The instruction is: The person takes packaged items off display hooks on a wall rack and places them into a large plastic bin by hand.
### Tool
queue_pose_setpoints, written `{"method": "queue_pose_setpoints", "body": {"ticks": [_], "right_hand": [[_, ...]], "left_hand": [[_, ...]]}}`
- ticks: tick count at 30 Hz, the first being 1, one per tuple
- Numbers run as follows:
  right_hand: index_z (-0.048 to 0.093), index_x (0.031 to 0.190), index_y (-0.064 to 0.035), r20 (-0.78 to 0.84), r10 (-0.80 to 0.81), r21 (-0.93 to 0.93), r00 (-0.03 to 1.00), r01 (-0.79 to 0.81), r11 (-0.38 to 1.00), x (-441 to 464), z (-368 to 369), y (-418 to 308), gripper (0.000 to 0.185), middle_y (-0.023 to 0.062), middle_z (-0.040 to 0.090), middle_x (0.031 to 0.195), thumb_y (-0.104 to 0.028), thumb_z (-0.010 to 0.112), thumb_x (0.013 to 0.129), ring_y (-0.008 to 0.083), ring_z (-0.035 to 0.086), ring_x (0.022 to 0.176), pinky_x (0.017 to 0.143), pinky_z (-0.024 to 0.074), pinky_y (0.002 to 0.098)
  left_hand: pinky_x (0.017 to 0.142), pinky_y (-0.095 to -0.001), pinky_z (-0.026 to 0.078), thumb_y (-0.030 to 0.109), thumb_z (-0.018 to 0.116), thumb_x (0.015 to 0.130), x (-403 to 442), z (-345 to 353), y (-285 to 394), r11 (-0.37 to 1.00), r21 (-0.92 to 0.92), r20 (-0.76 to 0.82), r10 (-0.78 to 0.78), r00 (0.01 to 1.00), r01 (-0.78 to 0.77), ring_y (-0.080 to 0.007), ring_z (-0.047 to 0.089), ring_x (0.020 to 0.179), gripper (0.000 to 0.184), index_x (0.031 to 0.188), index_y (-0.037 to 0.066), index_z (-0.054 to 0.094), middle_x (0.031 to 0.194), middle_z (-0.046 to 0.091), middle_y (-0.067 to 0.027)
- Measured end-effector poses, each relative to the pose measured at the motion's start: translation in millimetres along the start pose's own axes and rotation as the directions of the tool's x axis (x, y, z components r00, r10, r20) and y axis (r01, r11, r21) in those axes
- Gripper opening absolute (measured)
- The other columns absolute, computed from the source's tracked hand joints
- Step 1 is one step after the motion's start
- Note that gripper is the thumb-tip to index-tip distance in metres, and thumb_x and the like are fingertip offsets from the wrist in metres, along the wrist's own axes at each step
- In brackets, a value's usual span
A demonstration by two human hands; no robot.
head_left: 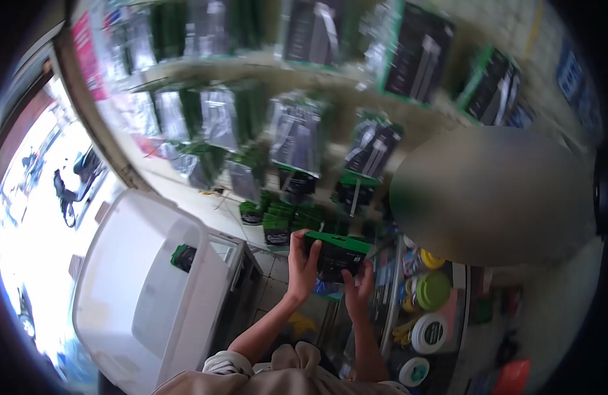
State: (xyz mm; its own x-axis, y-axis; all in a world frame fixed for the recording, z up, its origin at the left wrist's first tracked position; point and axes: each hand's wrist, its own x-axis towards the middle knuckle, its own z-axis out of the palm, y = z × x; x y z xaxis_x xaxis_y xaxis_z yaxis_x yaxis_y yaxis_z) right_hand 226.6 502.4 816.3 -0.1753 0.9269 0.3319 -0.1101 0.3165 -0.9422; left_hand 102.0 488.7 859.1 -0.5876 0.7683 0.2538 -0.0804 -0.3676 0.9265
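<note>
A black box-like package with a green top edge (333,257) is held up in front of me between both hands. My left hand (304,262) grips its left side, thumb across the front face. Closed on the lower right corner is my right hand (359,284), its thumb also on the front. The print on the package is too blurred to read. Behind it, similar small green and black packets (278,224) hang low on the wall display. In the white plastic bin (113,276) at my left lies another small black and green packet (183,257).
Rows of hanging plastic-wrapped packages (297,131) cover the wall ahead. At right, a glass counter holds jars with a green lid (433,291) and a white lid (429,333). A blurred patch hides the upper right. A doorway (47,171) opens onto a street at left.
</note>
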Motion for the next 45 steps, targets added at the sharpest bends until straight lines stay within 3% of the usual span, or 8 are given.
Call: {"method": "queue_pose_setpoints", "body": {"ticks": [5, 7, 12, 15, 22, 35, 37, 45], "right_hand": [[0.039, 0.111, -0.0001, 0.187, 0.009, 0.188, 0.982, -0.045, 0.981, 19, 69, -20, 0.036, 0.0066, 0.048, 0.104, -0.009, 0.056, 0.081, 0.0123, 0.044, 0.099, 0.086, 0.0328, 0.0246], [0.04, 0.111, 0.0005, 0.245, 0.029, 0.138, 0.969, -0.064, 0.988, 23, 108, -35, 0.034, 0.0057, 0.049, 0.102, -0.008, 0.055, 0.081, 0.0118, 0.045, 0.097, 0.085, 0.0344, 0.0256], [0.044, 0.105, 0.0013, 0.418, -0.069, 0.313, 0.906, -0.072, 0.947, 18, 235, -35, 0.027, 0.0064, 0.051, 0.1, -0.009, 0.055, 0.082, 0.0113, 0.047, 0.092, 0.08, 0.038, 0.0253], [0.045, 0.104, 0.0018, 0.658, -0.097, 0.385, 0.746, -0.222, 0.896, 16, 311, -32, 0.026, 0.007, 0.052, 0.098, -0.01, 0.055, 0.082, 0.0123, 0.048, 0.092, 0.081, 0.0378, 0.026], [0.049, 0.103, -0.0015, 0.92, -0.02, -0.03, 0.391, 0.123, 0.992, -8, 449, 21, 0.026, 0.0136, 0.058, 0.089, -0.013, 0.053, 0.08, 0.0228, 0.057, 0.079, 0.069, 0.0439, 0.0317], [0.047, 0.101, 0.0076, 0.76, 0.641, -0.623, 0.106, 0.399, 0.672, -35, 548, 272, 0.036, 0.0267, 0.053, 0.1, -0.011, 0.049, 0.07, 0.0369, 0.052, 0.096, 0.082, 0.0422, 0.0405], [0.046, 0.106, 0.0031, 0.668, 0.742, -0.654, 0.065, 0.527, 0.543, -33, 554, 285, 0.036, 0.0244, 0.053, 0.1, -0.007, 0.046, 0.071, 0.0384, 0.057, 0.084, 0.055, 0.0502, 0.0451], [0.046, 0.109, 0.004, 0.719, 0.694, -0.579, 0.036, 0.585, 0.569, -31, 548, 333, 0.04, 0.0265, 0.051, 0.104, -0.008, 0.045, 0.071, 0.0373, 0.052, 0.096, 0.078, 0.0445, 0.0413]], "left_hand": [[0.079, -0.0223, 0.035, 0.003, 0.048, 0.083, 22, -59, 52, 0.99, -0.009, -0.197, 0.135, 0.971, -0.139, -0.0122, 0.044, 0.088, 0.025, 0.105, 0.001, 0.037, 0.093, 0.045, -0.0076], [0.08, -0.0245, 0.036, 0.005, 0.051, 0.081, 20, -96, 78, 0.924, 0.319, -0.197, 0.281, 0.939, -0.21, -0.0142, 0.045, 0.088, 0.034, 0.111, 0.003, 0.035, 0.096, 0.046, -0.0109], [0.083, -0.0319, 0.039, 0.011, 0.057, 0.078, -6, -205, 102, 0.901, 0.429, -0.305, 0.213, 0.928, -0.066, -0.0225, 0.05, 0.096, 0.06, 0.127, 0.005, 0.022, 0.105, 0.049, -0.0168], [0.084, -0.0329, 0.038, 0.01, 0.057, 0.078, -23, -262, 87, 0.881, 0.464, -0.479, 0.156, 0.864, 0.098, -0.0237, 0.05, 0.098, 0.059, 0.126, 0.003, 0.023, 0.107, 0.049, -0.0183], [0.081, -0.0321, 0.04, 0.01, 0.054, 0.08, -9, -372, 33, 0.893, 0.383, -0.797, 0.189, 0.574, 0.237, -0.0215, 0.051, 0.097, 0.05, 0.12, 0.0, 0.027, 0.103, 0.051, -0.0169], [0.09, -0.0427, 0.034, 0.004, 0.056, 0.07, 3, -474, -178, 0.713, 0.125, -0.817, -0.32, 0.48, 0.689, -0.0407, 0.04, 0.106, 0.075, 0.128, -0.004, 0.008, 0.114, 0.037, -0.0281], [0.09, -0.0413, 0.034, 0.005, 0.058, 0.069, 7, -481, -202, 0.679, 0.13, -0.795, -0.364, 0.485, 0.723, -0.0401, 0.039, 0.107, 0.082, 0.128, -0.006, 0.003, 0.116, 0.035, -0.028], [0.084, -0.0368, 0.04, 0.022, 0.059, 0.074, 20, -484, -232, 0.64, 0.03, -0.759, -0.485, 0.434, 0.768, -0.0381, 0.048, 0.1, 0.08, 0.127, -0.011, 0.008, 0.108, 0.046, -0.0313]]}}
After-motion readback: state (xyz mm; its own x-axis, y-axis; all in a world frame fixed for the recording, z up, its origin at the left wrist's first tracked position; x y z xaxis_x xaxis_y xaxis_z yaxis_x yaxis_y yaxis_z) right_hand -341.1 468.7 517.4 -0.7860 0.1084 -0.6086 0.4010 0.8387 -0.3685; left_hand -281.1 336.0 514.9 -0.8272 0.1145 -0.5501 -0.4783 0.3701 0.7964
